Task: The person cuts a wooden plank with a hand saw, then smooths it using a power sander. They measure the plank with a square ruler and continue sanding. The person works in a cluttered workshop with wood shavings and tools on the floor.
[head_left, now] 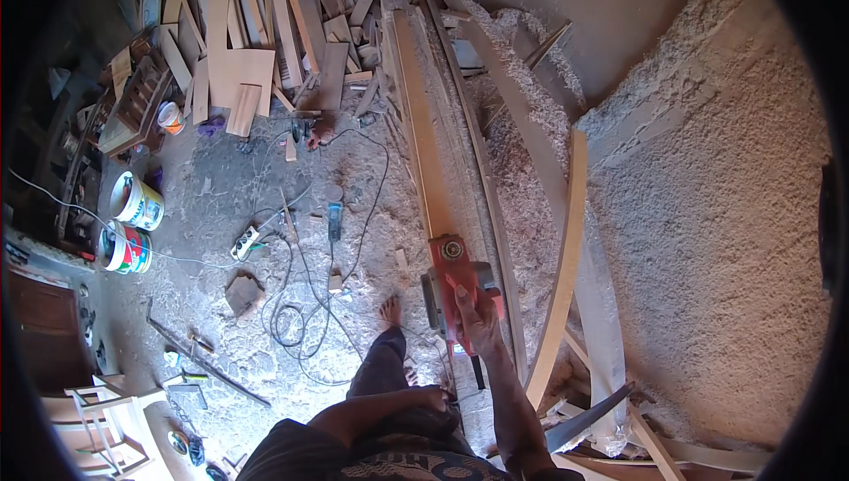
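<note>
My right hand (478, 317) is closed round the handle of a red electric planer (449, 273). The planer sits on the near end of a long, narrow wooden board (419, 127), which stretches away from me along a rough wooden bench (455, 136). A short black stub with the planer's cord comes out at its rear. Held in front of my waist, my left hand (433, 399) is curled with nothing visible in it, and it is apart from the planer.
A curved plank (566, 269) leans to the right of the bench, beside a large heap of shavings (707, 242). Left of me, cables (287, 322), a power strip (245, 243) and a blue angle grinder (334, 220) lie on the floor. Loose boards (248, 74) pile up at the back; buckets (137, 201) stand left.
</note>
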Motion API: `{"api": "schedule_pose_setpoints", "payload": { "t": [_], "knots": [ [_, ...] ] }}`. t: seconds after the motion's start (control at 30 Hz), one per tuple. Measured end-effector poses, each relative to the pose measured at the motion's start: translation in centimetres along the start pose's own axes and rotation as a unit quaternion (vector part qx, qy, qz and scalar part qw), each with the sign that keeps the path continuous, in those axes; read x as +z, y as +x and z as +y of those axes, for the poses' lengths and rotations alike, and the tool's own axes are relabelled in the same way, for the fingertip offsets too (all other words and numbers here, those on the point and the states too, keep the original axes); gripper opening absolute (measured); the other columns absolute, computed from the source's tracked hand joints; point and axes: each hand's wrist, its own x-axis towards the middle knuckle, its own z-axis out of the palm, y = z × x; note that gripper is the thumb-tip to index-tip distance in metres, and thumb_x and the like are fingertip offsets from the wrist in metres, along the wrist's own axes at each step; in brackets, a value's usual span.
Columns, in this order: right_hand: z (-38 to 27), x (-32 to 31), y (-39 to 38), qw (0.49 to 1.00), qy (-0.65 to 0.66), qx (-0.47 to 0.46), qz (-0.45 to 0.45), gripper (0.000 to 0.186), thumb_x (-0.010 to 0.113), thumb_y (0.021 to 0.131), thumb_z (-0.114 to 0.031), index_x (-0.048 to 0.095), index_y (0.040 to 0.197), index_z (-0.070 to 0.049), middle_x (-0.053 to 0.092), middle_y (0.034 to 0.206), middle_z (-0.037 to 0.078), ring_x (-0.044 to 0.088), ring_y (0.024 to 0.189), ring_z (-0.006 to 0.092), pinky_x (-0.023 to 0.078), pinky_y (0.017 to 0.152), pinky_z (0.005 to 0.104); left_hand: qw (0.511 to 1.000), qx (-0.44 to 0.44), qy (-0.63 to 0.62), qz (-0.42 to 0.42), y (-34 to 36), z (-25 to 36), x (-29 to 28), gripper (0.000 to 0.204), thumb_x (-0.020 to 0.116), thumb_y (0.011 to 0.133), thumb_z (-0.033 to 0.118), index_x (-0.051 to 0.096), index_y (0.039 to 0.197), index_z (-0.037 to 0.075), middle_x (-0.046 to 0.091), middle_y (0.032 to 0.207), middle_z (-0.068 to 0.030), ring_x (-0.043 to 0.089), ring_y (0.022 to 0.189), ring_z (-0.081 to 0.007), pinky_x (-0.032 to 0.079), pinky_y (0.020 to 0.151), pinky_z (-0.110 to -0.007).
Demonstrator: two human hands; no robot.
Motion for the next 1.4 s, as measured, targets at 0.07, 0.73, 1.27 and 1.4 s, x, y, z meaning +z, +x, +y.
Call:
{"api": "schedule_pose_setpoints", "payload": {
  "t": [0.07, 0.73, 1.27, 1.4],
  "knots": [
    [0.1, 0.3, -0.1, 1.000, -0.007, 0.007, 0.002, 0.057, 0.056, 0.097, -0.059, 0.059, 0.098, -0.003, 0.056, 0.062, 0.004, 0.054, 0.047, 0.0117, 0.043, 0.041, 0.0306, 0.994, -0.013, 0.057, -0.092, 0.3, -0.3, -0.9, 0.044, 0.067, 0.076, 0.033, 0.072, 0.109, 0.005, 0.071, 0.106, -0.0194, 0.067, 0.104, -0.0340, 0.052, 0.093, -0.044],
    [-8.4, 4.8, 25.7, 0.977, -0.151, -0.148, 0.014, 0.039, 0.059, 0.099, -0.042, 0.061, 0.116, -0.007, 0.060, 0.071, 0.014, 0.061, 0.052, 0.0249, 0.047, 0.043, 0.0412, 0.916, -0.165, -0.017, 0.365, -6.8, -2.0, -20.3, 0.023, 0.063, 0.086, 0.025, 0.070, 0.092, 0.004, 0.070, 0.090, -0.0209, 0.068, 0.086, -0.0412, 0.053, 0.080, -0.050],
    [-4.8, 3.0, 7.6, 0.985, -0.172, -0.027, 0.010, 0.035, 0.059, 0.098, -0.029, 0.060, 0.129, -0.012, 0.062, 0.070, 0.017, 0.066, 0.060, 0.0350, 0.052, 0.052, 0.0404, 0.891, -0.140, 0.054, 0.428, -13.0, -4.8, -21.2, 0.023, 0.068, 0.081, 0.022, 0.069, 0.098, 0.007, 0.070, 0.093, -0.0198, 0.068, 0.091, -0.0403, 0.054, 0.080, -0.049],
    [-1.7, 2.5, 5.0, 0.975, -0.194, -0.081, 0.070, 0.048, 0.054, 0.100, -0.046, 0.062, 0.109, 0.001, 0.065, 0.077, 0.028, 0.066, 0.075, 0.0483, 0.050, 0.057, 0.0497, 0.925, -0.077, 0.081, 0.363, -10.8, -7.0, -16.9, 0.017, 0.067, 0.079, 0.016, 0.069, 0.093, 0.006, 0.070, 0.090, -0.0184, 0.069, 0.090, -0.0392, 0.054, 0.080, -0.048]
  ]
}}
